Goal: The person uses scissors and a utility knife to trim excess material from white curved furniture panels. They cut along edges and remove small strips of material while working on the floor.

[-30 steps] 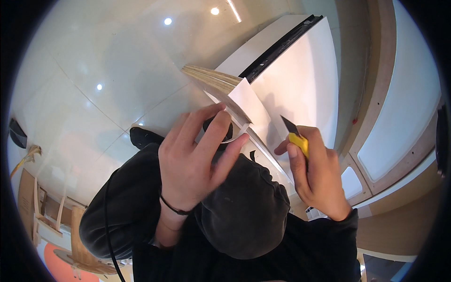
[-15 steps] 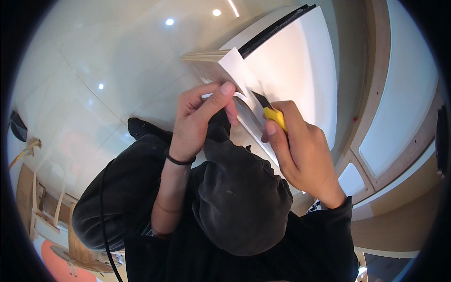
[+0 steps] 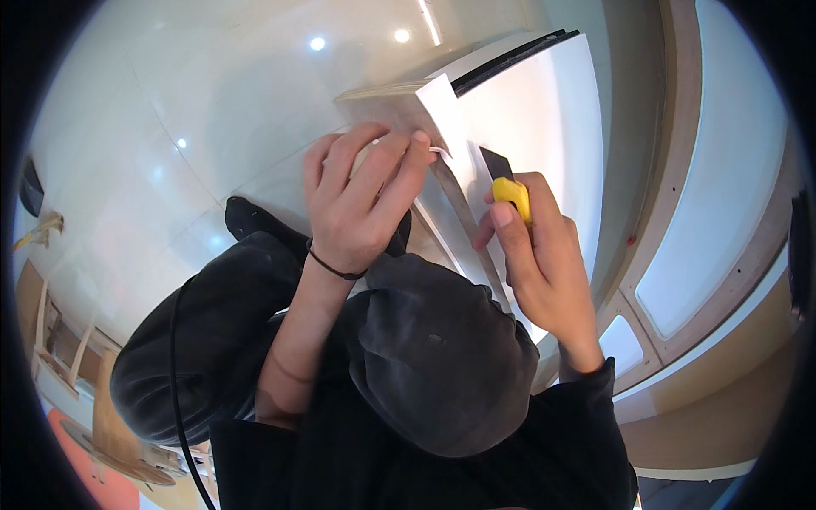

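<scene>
My right hand (image 3: 552, 268) is closed around a yellow utility knife (image 3: 511, 194). Its dark blade points up and away, just over the face of a white panel (image 3: 540, 106). To the left, my left hand (image 3: 361, 195) has its fingers bent together at the panel's edge, pinching a thin white strip (image 3: 439, 152). The strip curls up from that edge; most of it and my left thumb are hidden behind the fingers. A wooden board face (image 3: 387, 100) shows at the panel's far left corner.
My dark-clothed knee (image 3: 442, 357) rises between my forearms, close to the panel. A black cable (image 3: 174, 365) hangs at the left. Curved wooden framing with white insets (image 3: 722, 212) stands on the right. Glossy floor tiles (image 3: 170, 187) stretch to the left.
My left hand has rolled over, its back now turned up, and shifted up along the strip. The knife has moved slightly right, its blade standing more upright. The view has shifted a little.
</scene>
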{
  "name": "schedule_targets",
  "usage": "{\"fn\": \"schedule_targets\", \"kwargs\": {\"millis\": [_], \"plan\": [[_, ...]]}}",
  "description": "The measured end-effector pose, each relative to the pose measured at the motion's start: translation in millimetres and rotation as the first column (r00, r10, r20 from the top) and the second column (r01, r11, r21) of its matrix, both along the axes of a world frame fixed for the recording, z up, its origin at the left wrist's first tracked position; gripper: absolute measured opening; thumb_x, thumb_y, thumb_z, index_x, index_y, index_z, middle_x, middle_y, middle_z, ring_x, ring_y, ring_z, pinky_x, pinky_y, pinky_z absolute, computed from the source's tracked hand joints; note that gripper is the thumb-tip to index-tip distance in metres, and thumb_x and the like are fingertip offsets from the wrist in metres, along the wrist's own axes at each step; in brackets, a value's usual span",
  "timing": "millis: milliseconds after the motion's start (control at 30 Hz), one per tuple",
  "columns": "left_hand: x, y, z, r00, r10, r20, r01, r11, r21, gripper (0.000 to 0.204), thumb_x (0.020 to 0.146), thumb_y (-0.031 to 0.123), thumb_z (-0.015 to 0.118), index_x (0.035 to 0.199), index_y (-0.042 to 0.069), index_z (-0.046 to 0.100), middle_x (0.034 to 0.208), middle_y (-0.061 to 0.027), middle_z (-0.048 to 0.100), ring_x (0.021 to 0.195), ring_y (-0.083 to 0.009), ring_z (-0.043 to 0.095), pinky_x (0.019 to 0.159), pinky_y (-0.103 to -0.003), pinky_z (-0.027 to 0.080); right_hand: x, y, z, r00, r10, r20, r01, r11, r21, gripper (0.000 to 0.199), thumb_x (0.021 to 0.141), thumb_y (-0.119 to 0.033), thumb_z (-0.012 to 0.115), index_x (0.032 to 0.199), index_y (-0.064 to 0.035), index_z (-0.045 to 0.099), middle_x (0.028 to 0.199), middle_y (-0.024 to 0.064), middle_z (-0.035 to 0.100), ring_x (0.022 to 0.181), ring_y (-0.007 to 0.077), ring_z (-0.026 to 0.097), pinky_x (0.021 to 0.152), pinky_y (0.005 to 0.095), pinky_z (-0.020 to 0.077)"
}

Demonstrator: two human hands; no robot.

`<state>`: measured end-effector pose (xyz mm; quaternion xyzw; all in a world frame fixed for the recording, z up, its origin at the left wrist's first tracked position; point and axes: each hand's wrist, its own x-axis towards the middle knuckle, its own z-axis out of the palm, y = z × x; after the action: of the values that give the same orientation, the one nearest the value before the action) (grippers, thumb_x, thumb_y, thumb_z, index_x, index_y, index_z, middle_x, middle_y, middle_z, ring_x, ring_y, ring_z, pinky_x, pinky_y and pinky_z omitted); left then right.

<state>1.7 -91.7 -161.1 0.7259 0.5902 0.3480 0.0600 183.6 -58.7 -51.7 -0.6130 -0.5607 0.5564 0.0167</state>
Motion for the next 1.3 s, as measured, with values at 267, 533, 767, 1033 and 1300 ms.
{"fn": "schedule_targets", "kwargs": {"millis": [267, 533, 767, 1033, 1300], "plan": [[29, -12, 8, 0.966, 0.073, 0.247, -0.027, 0.983, -0.182, 0.015, 0.082, 0.006, 0.070, 0.095, 0.002, 0.065, 0.087, -0.0077, 0.058, 0.078, -0.0236, 0.060, 0.070, -0.036, 0.046, -3, 9, -3, 0.961, 0.240, 0.139, -0.262, 0.950, 0.168, 0.025, 0.106, -0.026, 0.047, 0.111, -0.0018, 0.052, 0.068, 0.0123, 0.065, 0.056, 0.0265, 0.064, 0.056, 0.0354, 0.0472], [22, -11, 5, 0.925, -0.011, 0.380, 0.103, 0.969, -0.223, 0.011, 0.089, 0.007, 0.068, 0.088, 0.002, 0.058, 0.087, -0.0105, 0.057, 0.078, -0.0281, 0.060, 0.068, -0.036, 0.048, -8, 22, 5, 0.846, 0.432, 0.313, -0.494, 0.856, 0.153, 0.018, 0.106, -0.022, 0.050, 0.109, -0.0043, 0.055, 0.063, 0.0102, 0.062, 0.056, 0.0291, 0.064, 0.056, 0.0358, 0.0470], [24, -10, 4, 0.870, 0.001, 0.494, 0.182, 0.929, -0.323, 0.014, 0.090, 0.007, 0.067, 0.089, -0.001, 0.055, 0.091, -0.0138, 0.059, 0.080, -0.0323, 0.059, 0.074, -0.041, 0.051, -17, 25, 13, 0.784, 0.468, 0.408, -0.558, 0.820, 0.130, 0.016, 0.103, -0.019, 0.054, 0.105, -0.0027, 0.051, 0.059, 0.0173, 0.058, 0.056, 0.0391, 0.063, 0.054, 0.0451, 0.0467], [28, -18, 15, 0.869, 0.148, 0.472, 0.131, 0.852, -0.507, 0.014, 0.097, 0.015, 0.060, 0.095, 0.003, 0.054, 0.092, -0.0138, 0.060, 0.081, -0.0340, 0.065, 0.067, -0.043, 0.054, -22, 32, 16, 0.737, 0.530, 0.419, -0.605, 0.794, 0.061, 0.020, 0.102, -0.018, 0.054, 0.102, 0.0000, 0.047, 0.056, 0.0196, 0.060, 0.056, 0.0421, 0.065, 0.053, 0.0496, 0.0518], [22, -26, 23, 0.823, 0.261, 0.505, 0.158, 0.748, -0.644, 0.013, 0.101, 0.015, 0.055, 0.100, 0.003, 0.051, 0.088, -0.0195, 0.063, 0.078, -0.0419, 0.066, 0.063, -0.047, 0.054, -33, 31, 15, 0.759, 0.526, 0.384, -0.565, 0.825, -0.012, 0.015, 0.103, -0.013, 0.053, 0.110, -0.0013, 0.046, 0.062, 0.0225, 0.057, 0.060, 0.0439, 0.061, 0.055, 0.0476, 0.0434]]}}
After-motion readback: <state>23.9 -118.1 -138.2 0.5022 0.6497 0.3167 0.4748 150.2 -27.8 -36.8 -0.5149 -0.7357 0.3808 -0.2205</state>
